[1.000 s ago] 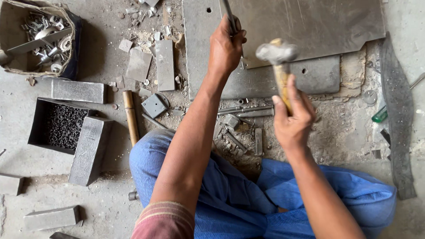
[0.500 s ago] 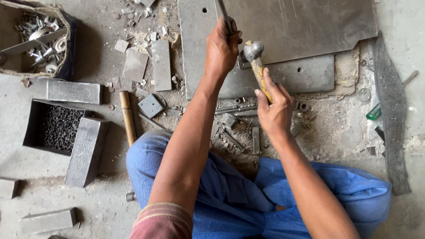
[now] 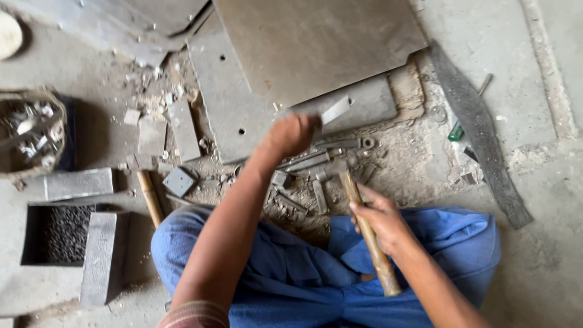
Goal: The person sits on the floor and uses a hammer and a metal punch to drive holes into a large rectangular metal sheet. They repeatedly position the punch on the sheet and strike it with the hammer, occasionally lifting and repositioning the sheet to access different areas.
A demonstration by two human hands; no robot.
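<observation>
I sit cross-legged on a dusty floor in blue trousers. My left hand (image 3: 290, 135) grips a flat metal chisel (image 3: 334, 111), whose blade sticks out to the upper right over a grey metal plate (image 3: 237, 97). My right hand (image 3: 381, 220) holds a hammer by its wooden handle (image 3: 367, 234). The hammer head (image 3: 333, 168) is low, near a heap of metal scraps (image 3: 303, 182) in front of my knees. The left hand is blurred by motion.
A large metal sheet (image 3: 310, 45) lies at the top. On the left stand a black tray of small parts (image 3: 57, 234), grey metal blocks (image 3: 79, 183), a basket of fittings (image 3: 30, 130) and a wooden stick (image 3: 149, 197). A dark metal strip (image 3: 480, 133) lies to the right.
The hammer has come down from beside the chisel to near my knees. My left hand with the chisel has moved lower in view, and the camera has tilted upward.
</observation>
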